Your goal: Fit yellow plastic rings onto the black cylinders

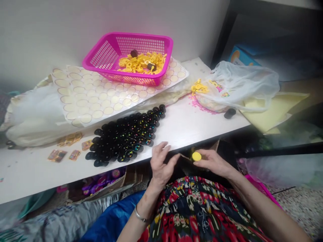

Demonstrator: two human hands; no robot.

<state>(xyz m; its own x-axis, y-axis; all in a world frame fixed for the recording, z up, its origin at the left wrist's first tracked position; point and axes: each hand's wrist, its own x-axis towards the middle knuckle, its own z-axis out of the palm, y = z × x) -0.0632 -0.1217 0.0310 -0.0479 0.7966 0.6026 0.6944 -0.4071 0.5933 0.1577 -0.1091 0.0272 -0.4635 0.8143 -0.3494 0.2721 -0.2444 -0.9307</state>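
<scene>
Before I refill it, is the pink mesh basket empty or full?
Partly full: yellow plastic pieces lie in the pink mesh basket, heaped below its rim.

Blk cups (126, 136) block; tbl (188, 126) free just R.

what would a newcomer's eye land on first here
Probably the bright pink plastic mesh basket holding small yellow pieces, toward the back of the white table. Next, the dense cluster of small round black containers nearer the front edge, then the round yellow piece in the right hand.
</scene>
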